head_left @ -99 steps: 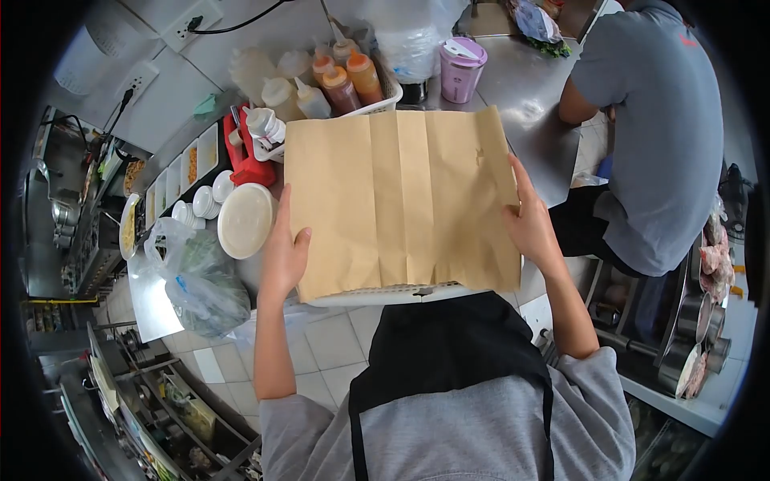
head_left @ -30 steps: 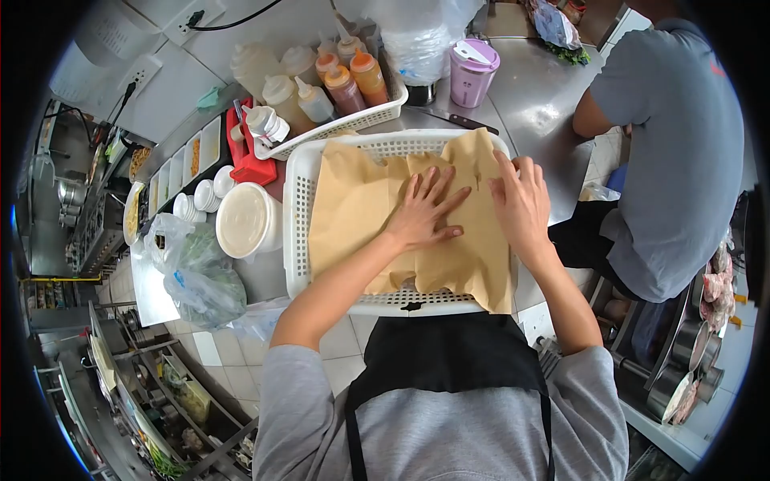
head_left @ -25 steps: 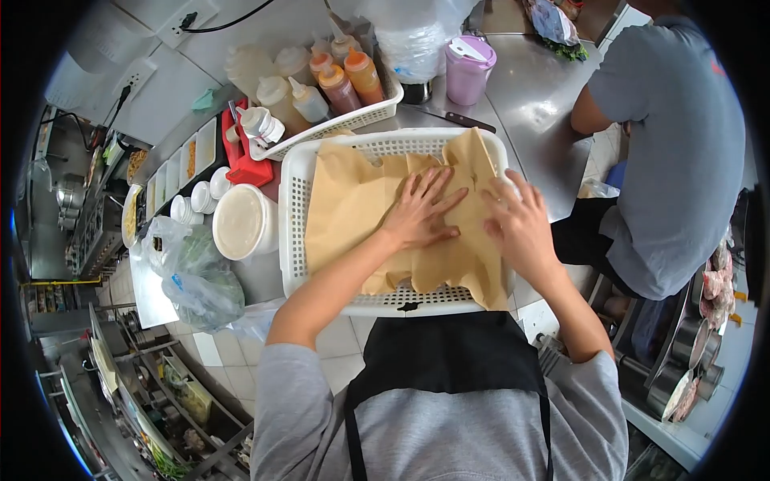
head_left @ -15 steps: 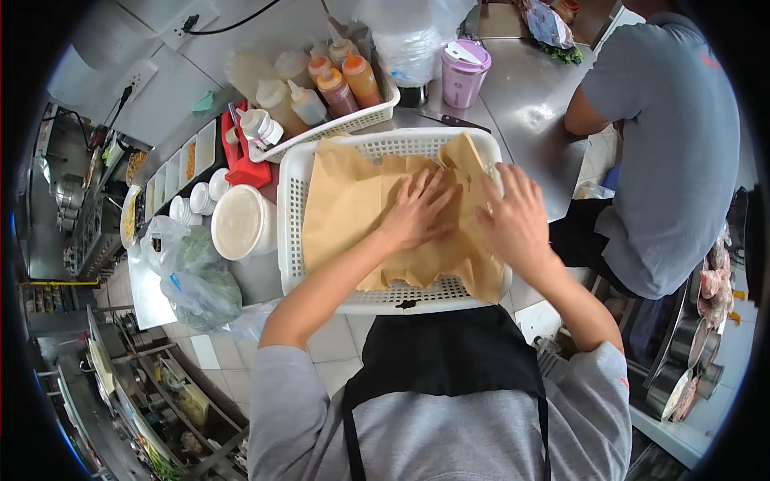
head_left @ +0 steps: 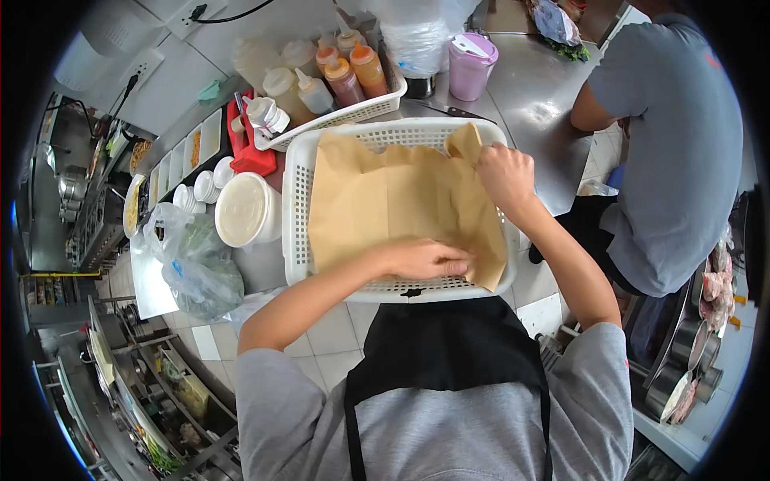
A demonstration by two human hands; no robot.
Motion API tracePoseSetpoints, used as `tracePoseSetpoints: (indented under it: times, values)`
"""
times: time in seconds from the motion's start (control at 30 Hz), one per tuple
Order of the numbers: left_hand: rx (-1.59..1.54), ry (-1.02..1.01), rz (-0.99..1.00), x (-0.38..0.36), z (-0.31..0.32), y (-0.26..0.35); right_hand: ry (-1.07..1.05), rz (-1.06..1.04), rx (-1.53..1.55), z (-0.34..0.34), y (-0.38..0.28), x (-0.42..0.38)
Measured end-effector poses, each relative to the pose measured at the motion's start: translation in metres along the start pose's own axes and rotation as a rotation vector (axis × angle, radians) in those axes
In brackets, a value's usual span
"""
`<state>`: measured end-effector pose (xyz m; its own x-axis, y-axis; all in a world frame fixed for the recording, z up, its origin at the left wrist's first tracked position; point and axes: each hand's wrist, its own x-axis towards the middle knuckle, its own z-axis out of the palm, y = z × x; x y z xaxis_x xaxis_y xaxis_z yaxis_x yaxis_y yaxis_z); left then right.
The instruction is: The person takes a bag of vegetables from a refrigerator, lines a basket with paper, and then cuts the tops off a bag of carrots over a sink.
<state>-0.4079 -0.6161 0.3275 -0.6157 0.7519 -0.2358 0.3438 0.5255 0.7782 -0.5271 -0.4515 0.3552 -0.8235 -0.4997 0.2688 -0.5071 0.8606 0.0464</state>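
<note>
Brown paper (head_left: 393,192) lines a white perforated plastic basket (head_left: 297,216) in front of me, its edges crumpled and rising up the walls. My left hand (head_left: 433,260) is at the near side of the basket, fingers closed at the paper's front edge; what lies between the fingertips is hidden. At the basket's right wall, my right hand (head_left: 505,175) is closed on the upper right edge of the paper.
Behind the basket stand a rack of sauce bottles (head_left: 341,80), a knife (head_left: 465,115) and a purple cup (head_left: 472,68). Left are a lidded tub (head_left: 243,210) and a plastic bag of greens (head_left: 200,268). Another person (head_left: 674,152) stands at the right.
My left hand has moved from the middle of the paper to the basket's near side. My right hand has closed on the paper's edge. The paper lies flatter in the middle.
</note>
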Motion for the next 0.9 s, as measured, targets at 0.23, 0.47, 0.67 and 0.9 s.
tracePoseSetpoints:
  times: [0.23, 0.47, 0.67, 0.9]
  values:
    - [0.548, 0.854, -0.766, -0.096, -0.056, -0.008, 0.133, -0.181, 0.204, -0.027, -0.027, -0.006]
    - [0.569, 0.71, -1.0, -0.097, -0.064, -0.018, -0.254, -0.475, 0.197, 0.026, -0.093, 0.004]
    - [0.654, 0.86, -0.971, -0.114, -0.066, -0.016, -0.185, -0.472, 0.224, 0.058, -0.115, 0.003]
    - [0.328, 0.627, -0.876, -0.131, -0.035, 0.013, -0.403, -0.434, 0.142, 0.059, -0.125, -0.002]
